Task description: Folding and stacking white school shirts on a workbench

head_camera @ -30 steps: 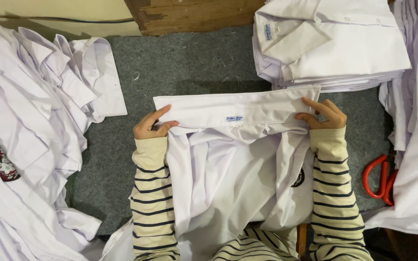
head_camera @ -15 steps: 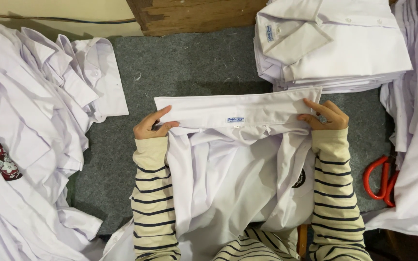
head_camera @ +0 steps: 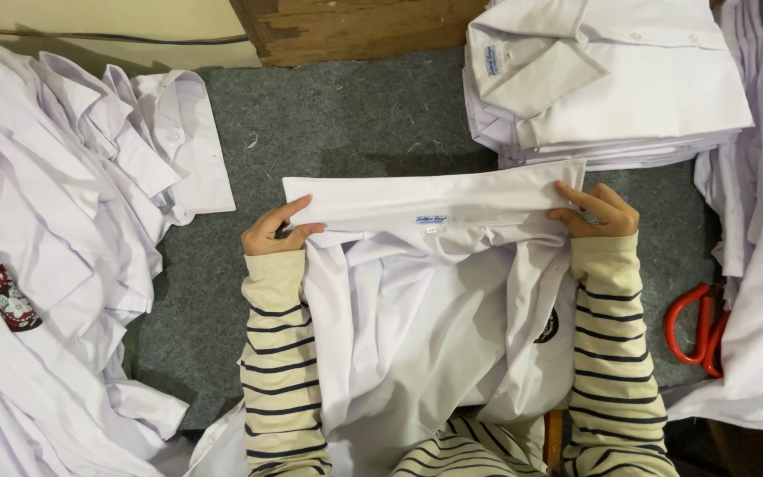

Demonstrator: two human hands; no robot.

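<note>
While both hands, left (head_camera: pixel 273 231) and right (head_camera: pixel 600 212), pinched the folded white cotton shirt's (head_camera: pixel 426 300) collar ends, stacked folded white shirts (head_camera: pixel 611 88) lay at one o'clock, red-handled scissors (head_camera: pixel 698 325) at three.

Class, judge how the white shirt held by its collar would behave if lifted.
The white shirt would probably hang floppy: its body already bunches in folds below the collar. It seems light; the left hand and right hand pinch it with fingertips only.
</note>
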